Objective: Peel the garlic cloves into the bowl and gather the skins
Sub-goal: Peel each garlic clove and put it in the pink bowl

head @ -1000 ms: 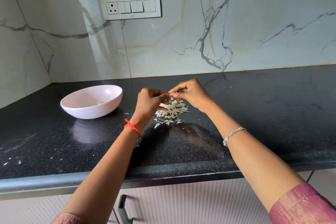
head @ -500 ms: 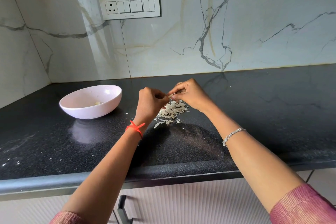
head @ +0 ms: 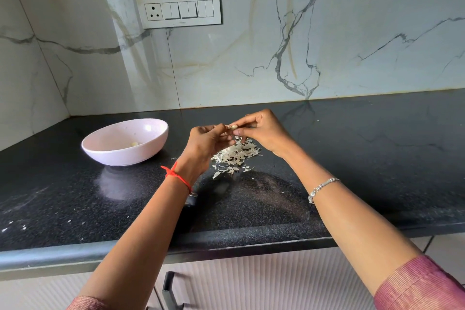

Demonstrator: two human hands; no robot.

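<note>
At centre frame, left hand [head: 210,139] and right hand [head: 261,131] pinch one garlic clove [head: 233,127] between curled fingers, above a heap of skins [head: 236,155]; pink bowl [head: 125,142] sits left.

Both my bare forearms reach forward and angle inward, so that my hands meet in front of me, raised in the air. My left hand [head: 206,142] shows its back to me, its fingers curled toward the right hand. My right hand [head: 261,131] is turned knuckles up, its thumb and forefinger pinching a small garlic clove [head: 233,127], which my left fingertips also grip. A red thread [head: 176,175] circles my left wrist. A silver bracelet [head: 323,187] sits on my right forearm.
</note>
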